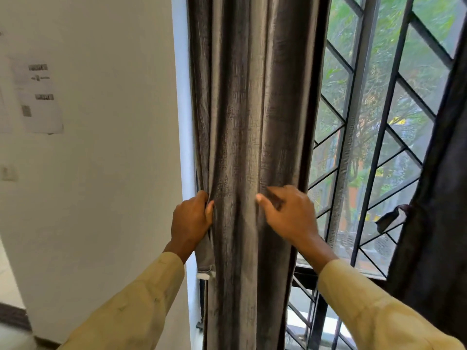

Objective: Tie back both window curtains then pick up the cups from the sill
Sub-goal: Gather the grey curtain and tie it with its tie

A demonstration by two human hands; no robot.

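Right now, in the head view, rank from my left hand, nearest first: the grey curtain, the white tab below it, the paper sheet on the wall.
1. grey curtain, its left edge gripped by the left hand.
2. white tab, just below that hand.
3. paper sheet, far left, up the wall.

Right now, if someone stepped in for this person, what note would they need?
Left hand: grips the left edge of the left curtain.
Right hand: on that curtain's right folds; grip too blurred to judge.
Right curtain: hangs at the far right; tied or not, cannot tell.
Done: left curtain gathered, no tie round it yet.
Left: tie both curtains, then pick up the cups, which are out of view.
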